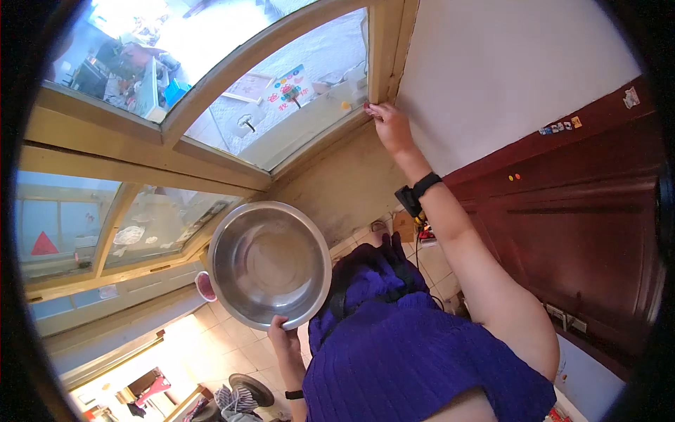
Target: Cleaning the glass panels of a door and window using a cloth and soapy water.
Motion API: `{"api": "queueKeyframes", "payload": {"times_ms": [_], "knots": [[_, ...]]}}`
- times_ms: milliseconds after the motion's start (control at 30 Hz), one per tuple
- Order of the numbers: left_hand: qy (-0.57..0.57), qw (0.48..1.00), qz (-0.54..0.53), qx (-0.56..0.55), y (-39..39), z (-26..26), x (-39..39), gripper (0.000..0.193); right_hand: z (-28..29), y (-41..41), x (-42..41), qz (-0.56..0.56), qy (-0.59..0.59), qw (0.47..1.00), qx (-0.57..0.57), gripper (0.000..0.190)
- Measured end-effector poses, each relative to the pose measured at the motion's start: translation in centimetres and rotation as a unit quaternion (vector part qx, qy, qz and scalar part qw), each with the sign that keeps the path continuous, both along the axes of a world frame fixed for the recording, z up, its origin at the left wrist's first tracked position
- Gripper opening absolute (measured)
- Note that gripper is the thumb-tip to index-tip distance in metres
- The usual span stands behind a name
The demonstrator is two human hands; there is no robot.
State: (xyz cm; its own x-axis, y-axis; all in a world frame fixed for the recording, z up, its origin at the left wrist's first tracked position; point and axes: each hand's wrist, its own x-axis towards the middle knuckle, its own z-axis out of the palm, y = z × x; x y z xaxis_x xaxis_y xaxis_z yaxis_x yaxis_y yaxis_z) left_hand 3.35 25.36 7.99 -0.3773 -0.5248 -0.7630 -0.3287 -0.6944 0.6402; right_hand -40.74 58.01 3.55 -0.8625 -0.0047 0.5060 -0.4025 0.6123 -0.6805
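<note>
My left hand point(285, 337) grips the near rim of a round stainless steel basin point(271, 264). The basin is tilted so that its inside faces me; a pale ring marks its bottom. My right arm reaches up and forward to the lower right corner of a yellowish window frame point(316, 142). There my right hand point(391, 126) has its fingertips together at a small red object point(367, 106), too small to identify. A small orange piece point(346, 105) is on the glass point(311, 116) beside it. Stickers with writing and two hooks are also on that pane.
A dark red wooden door point(569, 237) stands at the right, with small stickers on its frame. Below the window are a tiled floor point(232, 337) and a brown cardboard box point(403, 227). A striped cloth point(234, 403) lies at the lower left near a round dark object point(252, 389).
</note>
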Motion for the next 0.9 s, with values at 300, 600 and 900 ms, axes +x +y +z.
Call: {"api": "queueKeyframes", "payload": {"times_ms": [300, 600, 900], "knots": [[0.001, 1.0, 0.01, 0.0, -0.1, -0.2, -0.1, 0.023, -1.2, -2.8, 1.1, 0.019, 0.035, 0.999, -0.012, 0.013], [0.009, 1.0, 0.007, -0.001, 0.2, -0.4, -0.5, 0.03, -1.0, -5.6, 2.8, 0.021, 0.011, 0.999, 0.032, 0.008], [0.016, 1.0, 0.021, -0.013, 1.4, -0.2, -1.6, 0.03, -0.4, -4.2, 2.1, 0.049, 0.052, 0.997, 0.031, 0.004]]}}
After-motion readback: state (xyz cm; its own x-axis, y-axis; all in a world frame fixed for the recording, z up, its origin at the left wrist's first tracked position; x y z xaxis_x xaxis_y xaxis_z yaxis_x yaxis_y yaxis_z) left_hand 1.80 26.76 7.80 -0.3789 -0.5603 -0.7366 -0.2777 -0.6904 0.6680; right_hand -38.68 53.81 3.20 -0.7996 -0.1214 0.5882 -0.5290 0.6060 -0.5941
